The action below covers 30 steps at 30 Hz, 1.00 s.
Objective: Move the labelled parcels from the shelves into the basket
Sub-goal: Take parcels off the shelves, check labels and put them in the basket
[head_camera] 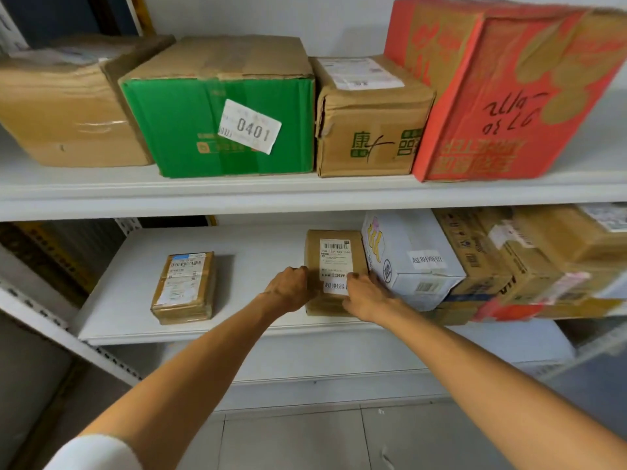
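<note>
Currently parcel (pixel 336 257) beside white box (pixel 412 247) is grasped by left grip (pixel 288 290) and right grip (pixel 366 296); lift-out judged next.

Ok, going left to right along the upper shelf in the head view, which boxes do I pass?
A plain brown box, green box with the 0401 sticker, small brown box with green print, red box.
</note>
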Tool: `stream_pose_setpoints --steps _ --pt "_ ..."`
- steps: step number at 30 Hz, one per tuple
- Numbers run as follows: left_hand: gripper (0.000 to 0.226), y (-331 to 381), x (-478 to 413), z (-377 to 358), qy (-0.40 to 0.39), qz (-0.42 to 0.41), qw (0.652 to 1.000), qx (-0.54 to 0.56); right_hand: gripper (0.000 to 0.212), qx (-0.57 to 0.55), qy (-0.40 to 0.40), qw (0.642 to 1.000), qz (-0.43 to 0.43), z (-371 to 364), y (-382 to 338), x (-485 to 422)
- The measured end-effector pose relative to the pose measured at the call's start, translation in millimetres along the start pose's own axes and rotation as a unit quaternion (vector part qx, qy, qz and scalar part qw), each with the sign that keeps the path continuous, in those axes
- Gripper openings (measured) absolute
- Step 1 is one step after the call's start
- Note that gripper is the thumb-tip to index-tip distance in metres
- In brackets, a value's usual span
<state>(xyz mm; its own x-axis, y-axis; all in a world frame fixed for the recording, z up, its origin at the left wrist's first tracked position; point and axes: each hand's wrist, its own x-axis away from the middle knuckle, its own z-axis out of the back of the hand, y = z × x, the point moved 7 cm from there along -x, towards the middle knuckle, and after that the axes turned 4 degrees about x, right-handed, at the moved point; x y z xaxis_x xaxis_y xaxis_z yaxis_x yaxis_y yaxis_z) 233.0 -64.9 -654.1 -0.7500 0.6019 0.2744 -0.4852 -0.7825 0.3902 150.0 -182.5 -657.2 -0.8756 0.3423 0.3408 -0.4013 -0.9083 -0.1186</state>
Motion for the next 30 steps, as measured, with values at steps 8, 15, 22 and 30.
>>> stream_pose_setpoints --steps 8,15,22,30 --pt "0.055 -16 -11 -21 0.001 0.11 0.965 0.24 0.07 -0.084 0.042 0.993 -0.071 -2 -2 -11" --pt "0.057 -24 -8 -21 0.031 0.133 0.937 0.322 0.069 -0.147 0.093 0.977 -0.127 0 -4 -21" --pt "0.045 -38 11 -23 0.062 0.152 0.926 0.34 0.081 -0.17 0.072 0.969 -0.167 -8 -6 -18" --pt "0.054 -63 30 -24 0.021 0.146 0.929 0.34 0.077 -0.208 0.046 0.965 -0.152 -27 -4 -17"
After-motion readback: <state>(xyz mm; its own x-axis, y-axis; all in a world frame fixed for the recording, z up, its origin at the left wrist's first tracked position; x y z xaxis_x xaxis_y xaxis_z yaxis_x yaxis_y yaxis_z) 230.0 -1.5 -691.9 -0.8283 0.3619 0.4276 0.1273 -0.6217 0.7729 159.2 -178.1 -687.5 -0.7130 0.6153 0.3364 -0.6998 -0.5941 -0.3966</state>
